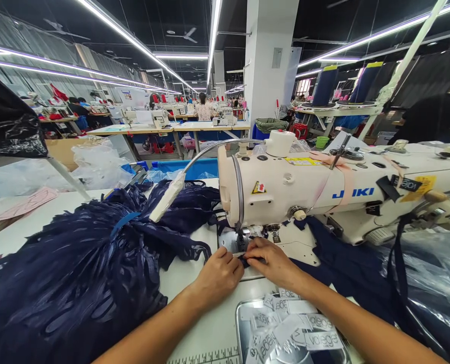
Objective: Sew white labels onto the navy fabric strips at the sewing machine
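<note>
Your left hand [221, 270]: fingers curled, at the near edge of the sewing machine's [262, 189] plate; whether they grip, cannot tell. Your right hand [268, 260]: thumb and fingertips pinched together on dark fabric [243, 261]. Said fabric: small visible portion, between your hands, just before the presser foot [242, 240]. Strap bundle [77, 268]: navy, blue band [125, 222], on the counter [194, 323], your left. Metal tray [239, 326]: nearest you, white labels [321, 339] within.
</note>
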Demonstrator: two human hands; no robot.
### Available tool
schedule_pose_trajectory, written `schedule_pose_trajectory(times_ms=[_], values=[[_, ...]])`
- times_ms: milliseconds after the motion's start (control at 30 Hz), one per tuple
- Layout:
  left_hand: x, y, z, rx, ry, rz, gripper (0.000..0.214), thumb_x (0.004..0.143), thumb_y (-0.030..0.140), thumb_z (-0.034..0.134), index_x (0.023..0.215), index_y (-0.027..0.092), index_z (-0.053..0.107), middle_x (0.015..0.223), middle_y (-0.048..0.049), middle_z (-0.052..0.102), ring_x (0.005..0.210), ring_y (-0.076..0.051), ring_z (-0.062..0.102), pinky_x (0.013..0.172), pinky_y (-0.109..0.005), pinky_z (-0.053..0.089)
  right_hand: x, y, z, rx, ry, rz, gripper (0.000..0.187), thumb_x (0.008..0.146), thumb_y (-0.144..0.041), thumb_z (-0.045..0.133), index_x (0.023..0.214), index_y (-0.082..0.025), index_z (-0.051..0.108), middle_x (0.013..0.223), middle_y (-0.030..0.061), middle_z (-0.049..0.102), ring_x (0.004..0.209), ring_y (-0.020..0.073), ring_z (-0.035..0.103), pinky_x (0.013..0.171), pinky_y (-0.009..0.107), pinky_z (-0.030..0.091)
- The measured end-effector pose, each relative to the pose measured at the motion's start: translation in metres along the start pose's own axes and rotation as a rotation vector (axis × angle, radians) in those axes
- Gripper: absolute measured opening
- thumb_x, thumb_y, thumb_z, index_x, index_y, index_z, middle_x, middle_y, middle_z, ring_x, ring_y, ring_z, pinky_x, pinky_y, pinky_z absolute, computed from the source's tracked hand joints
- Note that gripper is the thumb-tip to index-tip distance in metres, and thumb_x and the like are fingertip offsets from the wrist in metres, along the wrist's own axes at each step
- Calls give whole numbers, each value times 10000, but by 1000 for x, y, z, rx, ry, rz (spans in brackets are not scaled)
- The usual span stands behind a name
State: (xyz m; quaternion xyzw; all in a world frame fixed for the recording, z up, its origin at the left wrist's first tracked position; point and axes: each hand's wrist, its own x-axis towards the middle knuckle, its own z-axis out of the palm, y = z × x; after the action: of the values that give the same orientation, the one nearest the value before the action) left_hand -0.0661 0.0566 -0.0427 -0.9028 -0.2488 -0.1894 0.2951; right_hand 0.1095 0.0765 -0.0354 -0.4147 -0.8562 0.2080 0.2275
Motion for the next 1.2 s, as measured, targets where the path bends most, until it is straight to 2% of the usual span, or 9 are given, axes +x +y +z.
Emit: schedule_pose_trajectory(times_ms=[100,233,333,400,467,600,767,933,1200], values=[[1,0,0,-29,-44,-11,230,791,28,398,614,119,512,564,-16,491,511,-142,421,544,-289,287,-7,-7,4,-197,4,-75,172,797,-112,508,842,-197,650,916,28,574,850,167,521,748,298,419],[-1,-4,-9,-74,-101,-57,177,781,64,453,632,126,526,601,-21,515,551,-149,451,549,-298,310,-13,-19,18,-561,7,-152,169,741,-37,511,835,-122,622,873,91,562,813,218,507,659,330,442],[-7,-11,-20,-170,-149,-124,138,790,152,504,657,148,540,768,-40,583,753,-185,522,718,-354,369,-14,-20,19,-689,-57,-254,163,678,-26,560,823,-82,610,855,128,557,774,223,507,586,314,450],[-12,-13,-25,-272,-149,-127,102,798,191,517,707,166,555,932,-33,599,932,-197,512,878,-391,334,-12,-16,12,-715,-97,-365,185,685,-39,559,861,-69,606,855,128,562,773,218,508,585,305,456],[-15,-11,-23,-354,-149,-111,82,808,169,498,755,170,560,1021,-22,592,1005,-175,497,942,-363,315,-9,-9,3,-728,-110,-461,223,718,-51,533,931,-67,596,880,119,573,797,216,512,621,305,464],[-8,1,-8,-376,-213,-176,129,812,105,445,782,154,560,941,-54,618,899,-155,554,865,-315,403,-2,7,-8,-744,-88,-481,291,743,-45,497,1020,-86,577,999,117,588,870,223,530,694,314,471],[9,14,7,-283,-227,-281,109,773,65,472,771,127,561,829,-61,626,804,-184,578,774,-328,460,1,22,-6,-755,-25,-482,395,719,-26,469,1106,-65,540,1129,138,565,951,242,544,755,351,486],[14,17,11,-259,-182,-332,146,759,30,447,702,126,541,757,-56,613,741,-180,578,751,-332,469,2,29,-5,-756,36,-500,481,671,17,424,1136,-64,517,1141,142,566,955,224,560,776,346,489],[13,17,14,-240,-105,-343,176,773,32,411,709,131,542,775,-60,616,758,-179,583,782,-336,466,3,29,-7,-740,44,-511,467,693,17,395,1142,-53,505,1134,155,570,975,217,561,789,343,488]])
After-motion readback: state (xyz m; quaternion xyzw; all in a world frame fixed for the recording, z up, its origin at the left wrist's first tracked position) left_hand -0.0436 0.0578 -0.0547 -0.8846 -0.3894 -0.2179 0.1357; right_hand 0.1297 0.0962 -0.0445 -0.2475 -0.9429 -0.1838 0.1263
